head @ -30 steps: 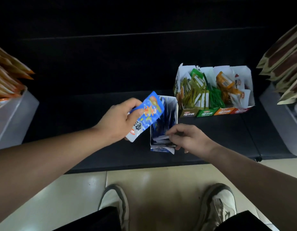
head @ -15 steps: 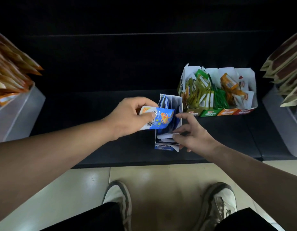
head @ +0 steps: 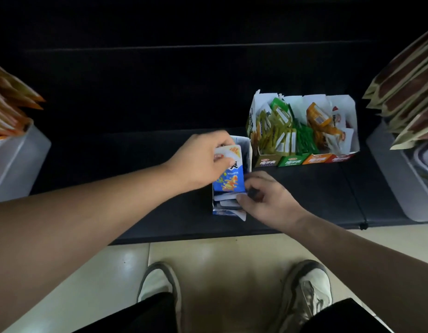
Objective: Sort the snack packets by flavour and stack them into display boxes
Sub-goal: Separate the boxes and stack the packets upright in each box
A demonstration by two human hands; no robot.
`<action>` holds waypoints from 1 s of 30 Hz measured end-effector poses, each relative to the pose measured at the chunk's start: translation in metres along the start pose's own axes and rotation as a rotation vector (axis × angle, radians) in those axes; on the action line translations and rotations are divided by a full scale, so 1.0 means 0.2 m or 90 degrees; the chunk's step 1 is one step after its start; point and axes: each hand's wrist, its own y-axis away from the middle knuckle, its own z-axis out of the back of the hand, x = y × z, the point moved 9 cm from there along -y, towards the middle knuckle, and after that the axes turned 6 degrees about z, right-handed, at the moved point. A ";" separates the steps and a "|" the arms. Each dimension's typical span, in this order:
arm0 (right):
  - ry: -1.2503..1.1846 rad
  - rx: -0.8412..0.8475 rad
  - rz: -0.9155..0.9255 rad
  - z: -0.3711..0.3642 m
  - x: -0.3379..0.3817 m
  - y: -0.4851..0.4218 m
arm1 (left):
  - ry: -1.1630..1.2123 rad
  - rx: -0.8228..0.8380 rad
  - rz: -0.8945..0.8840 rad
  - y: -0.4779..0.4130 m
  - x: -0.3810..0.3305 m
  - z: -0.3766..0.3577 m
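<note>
A narrow blue-and-white display box (head: 247, 150) stands on the dark shelf (head: 316, 188) in front of me, with several blue packets stacked inside. My left hand (head: 203, 159) pinches a blue snack packet (head: 228, 175) by its white top end and holds it flat over the box opening. My right hand (head: 265, 198) rests at the box's near right corner, fingers curled against the packets and the box front. To the right stands a row of display boxes (head: 304, 158) holding olive, green, orange and red-white packets.
Grey bins sit at both shelf ends: the left bin (head: 13, 162) holds orange packets, the right bin (head: 400, 169) holds brown-and-cream packets. The shelf's front edge runs just below my hands. My shoes (head: 160, 282) stand on the pale tiled floor.
My left hand turned the blue packet from tilted to lengthwise and brought it over the box opening. My right hand moved from open fingers to curled against the box's near corner.
</note>
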 end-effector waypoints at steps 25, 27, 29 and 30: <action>-0.070 -0.010 -0.039 0.02 0.00 0.01 | 0.004 0.217 0.084 0.11 0.22 -0.37; -0.018 -0.030 -0.008 0.03 0.01 0.02 | 0.045 0.263 0.127 0.14 0.23 -0.44; 0.010 -0.037 -0.003 0.04 0.01 0.01 | 0.100 0.248 0.167 0.14 0.22 -0.41; 0.015 -0.036 -0.013 0.04 0.00 0.00 | 0.128 0.231 0.182 0.14 0.23 -0.40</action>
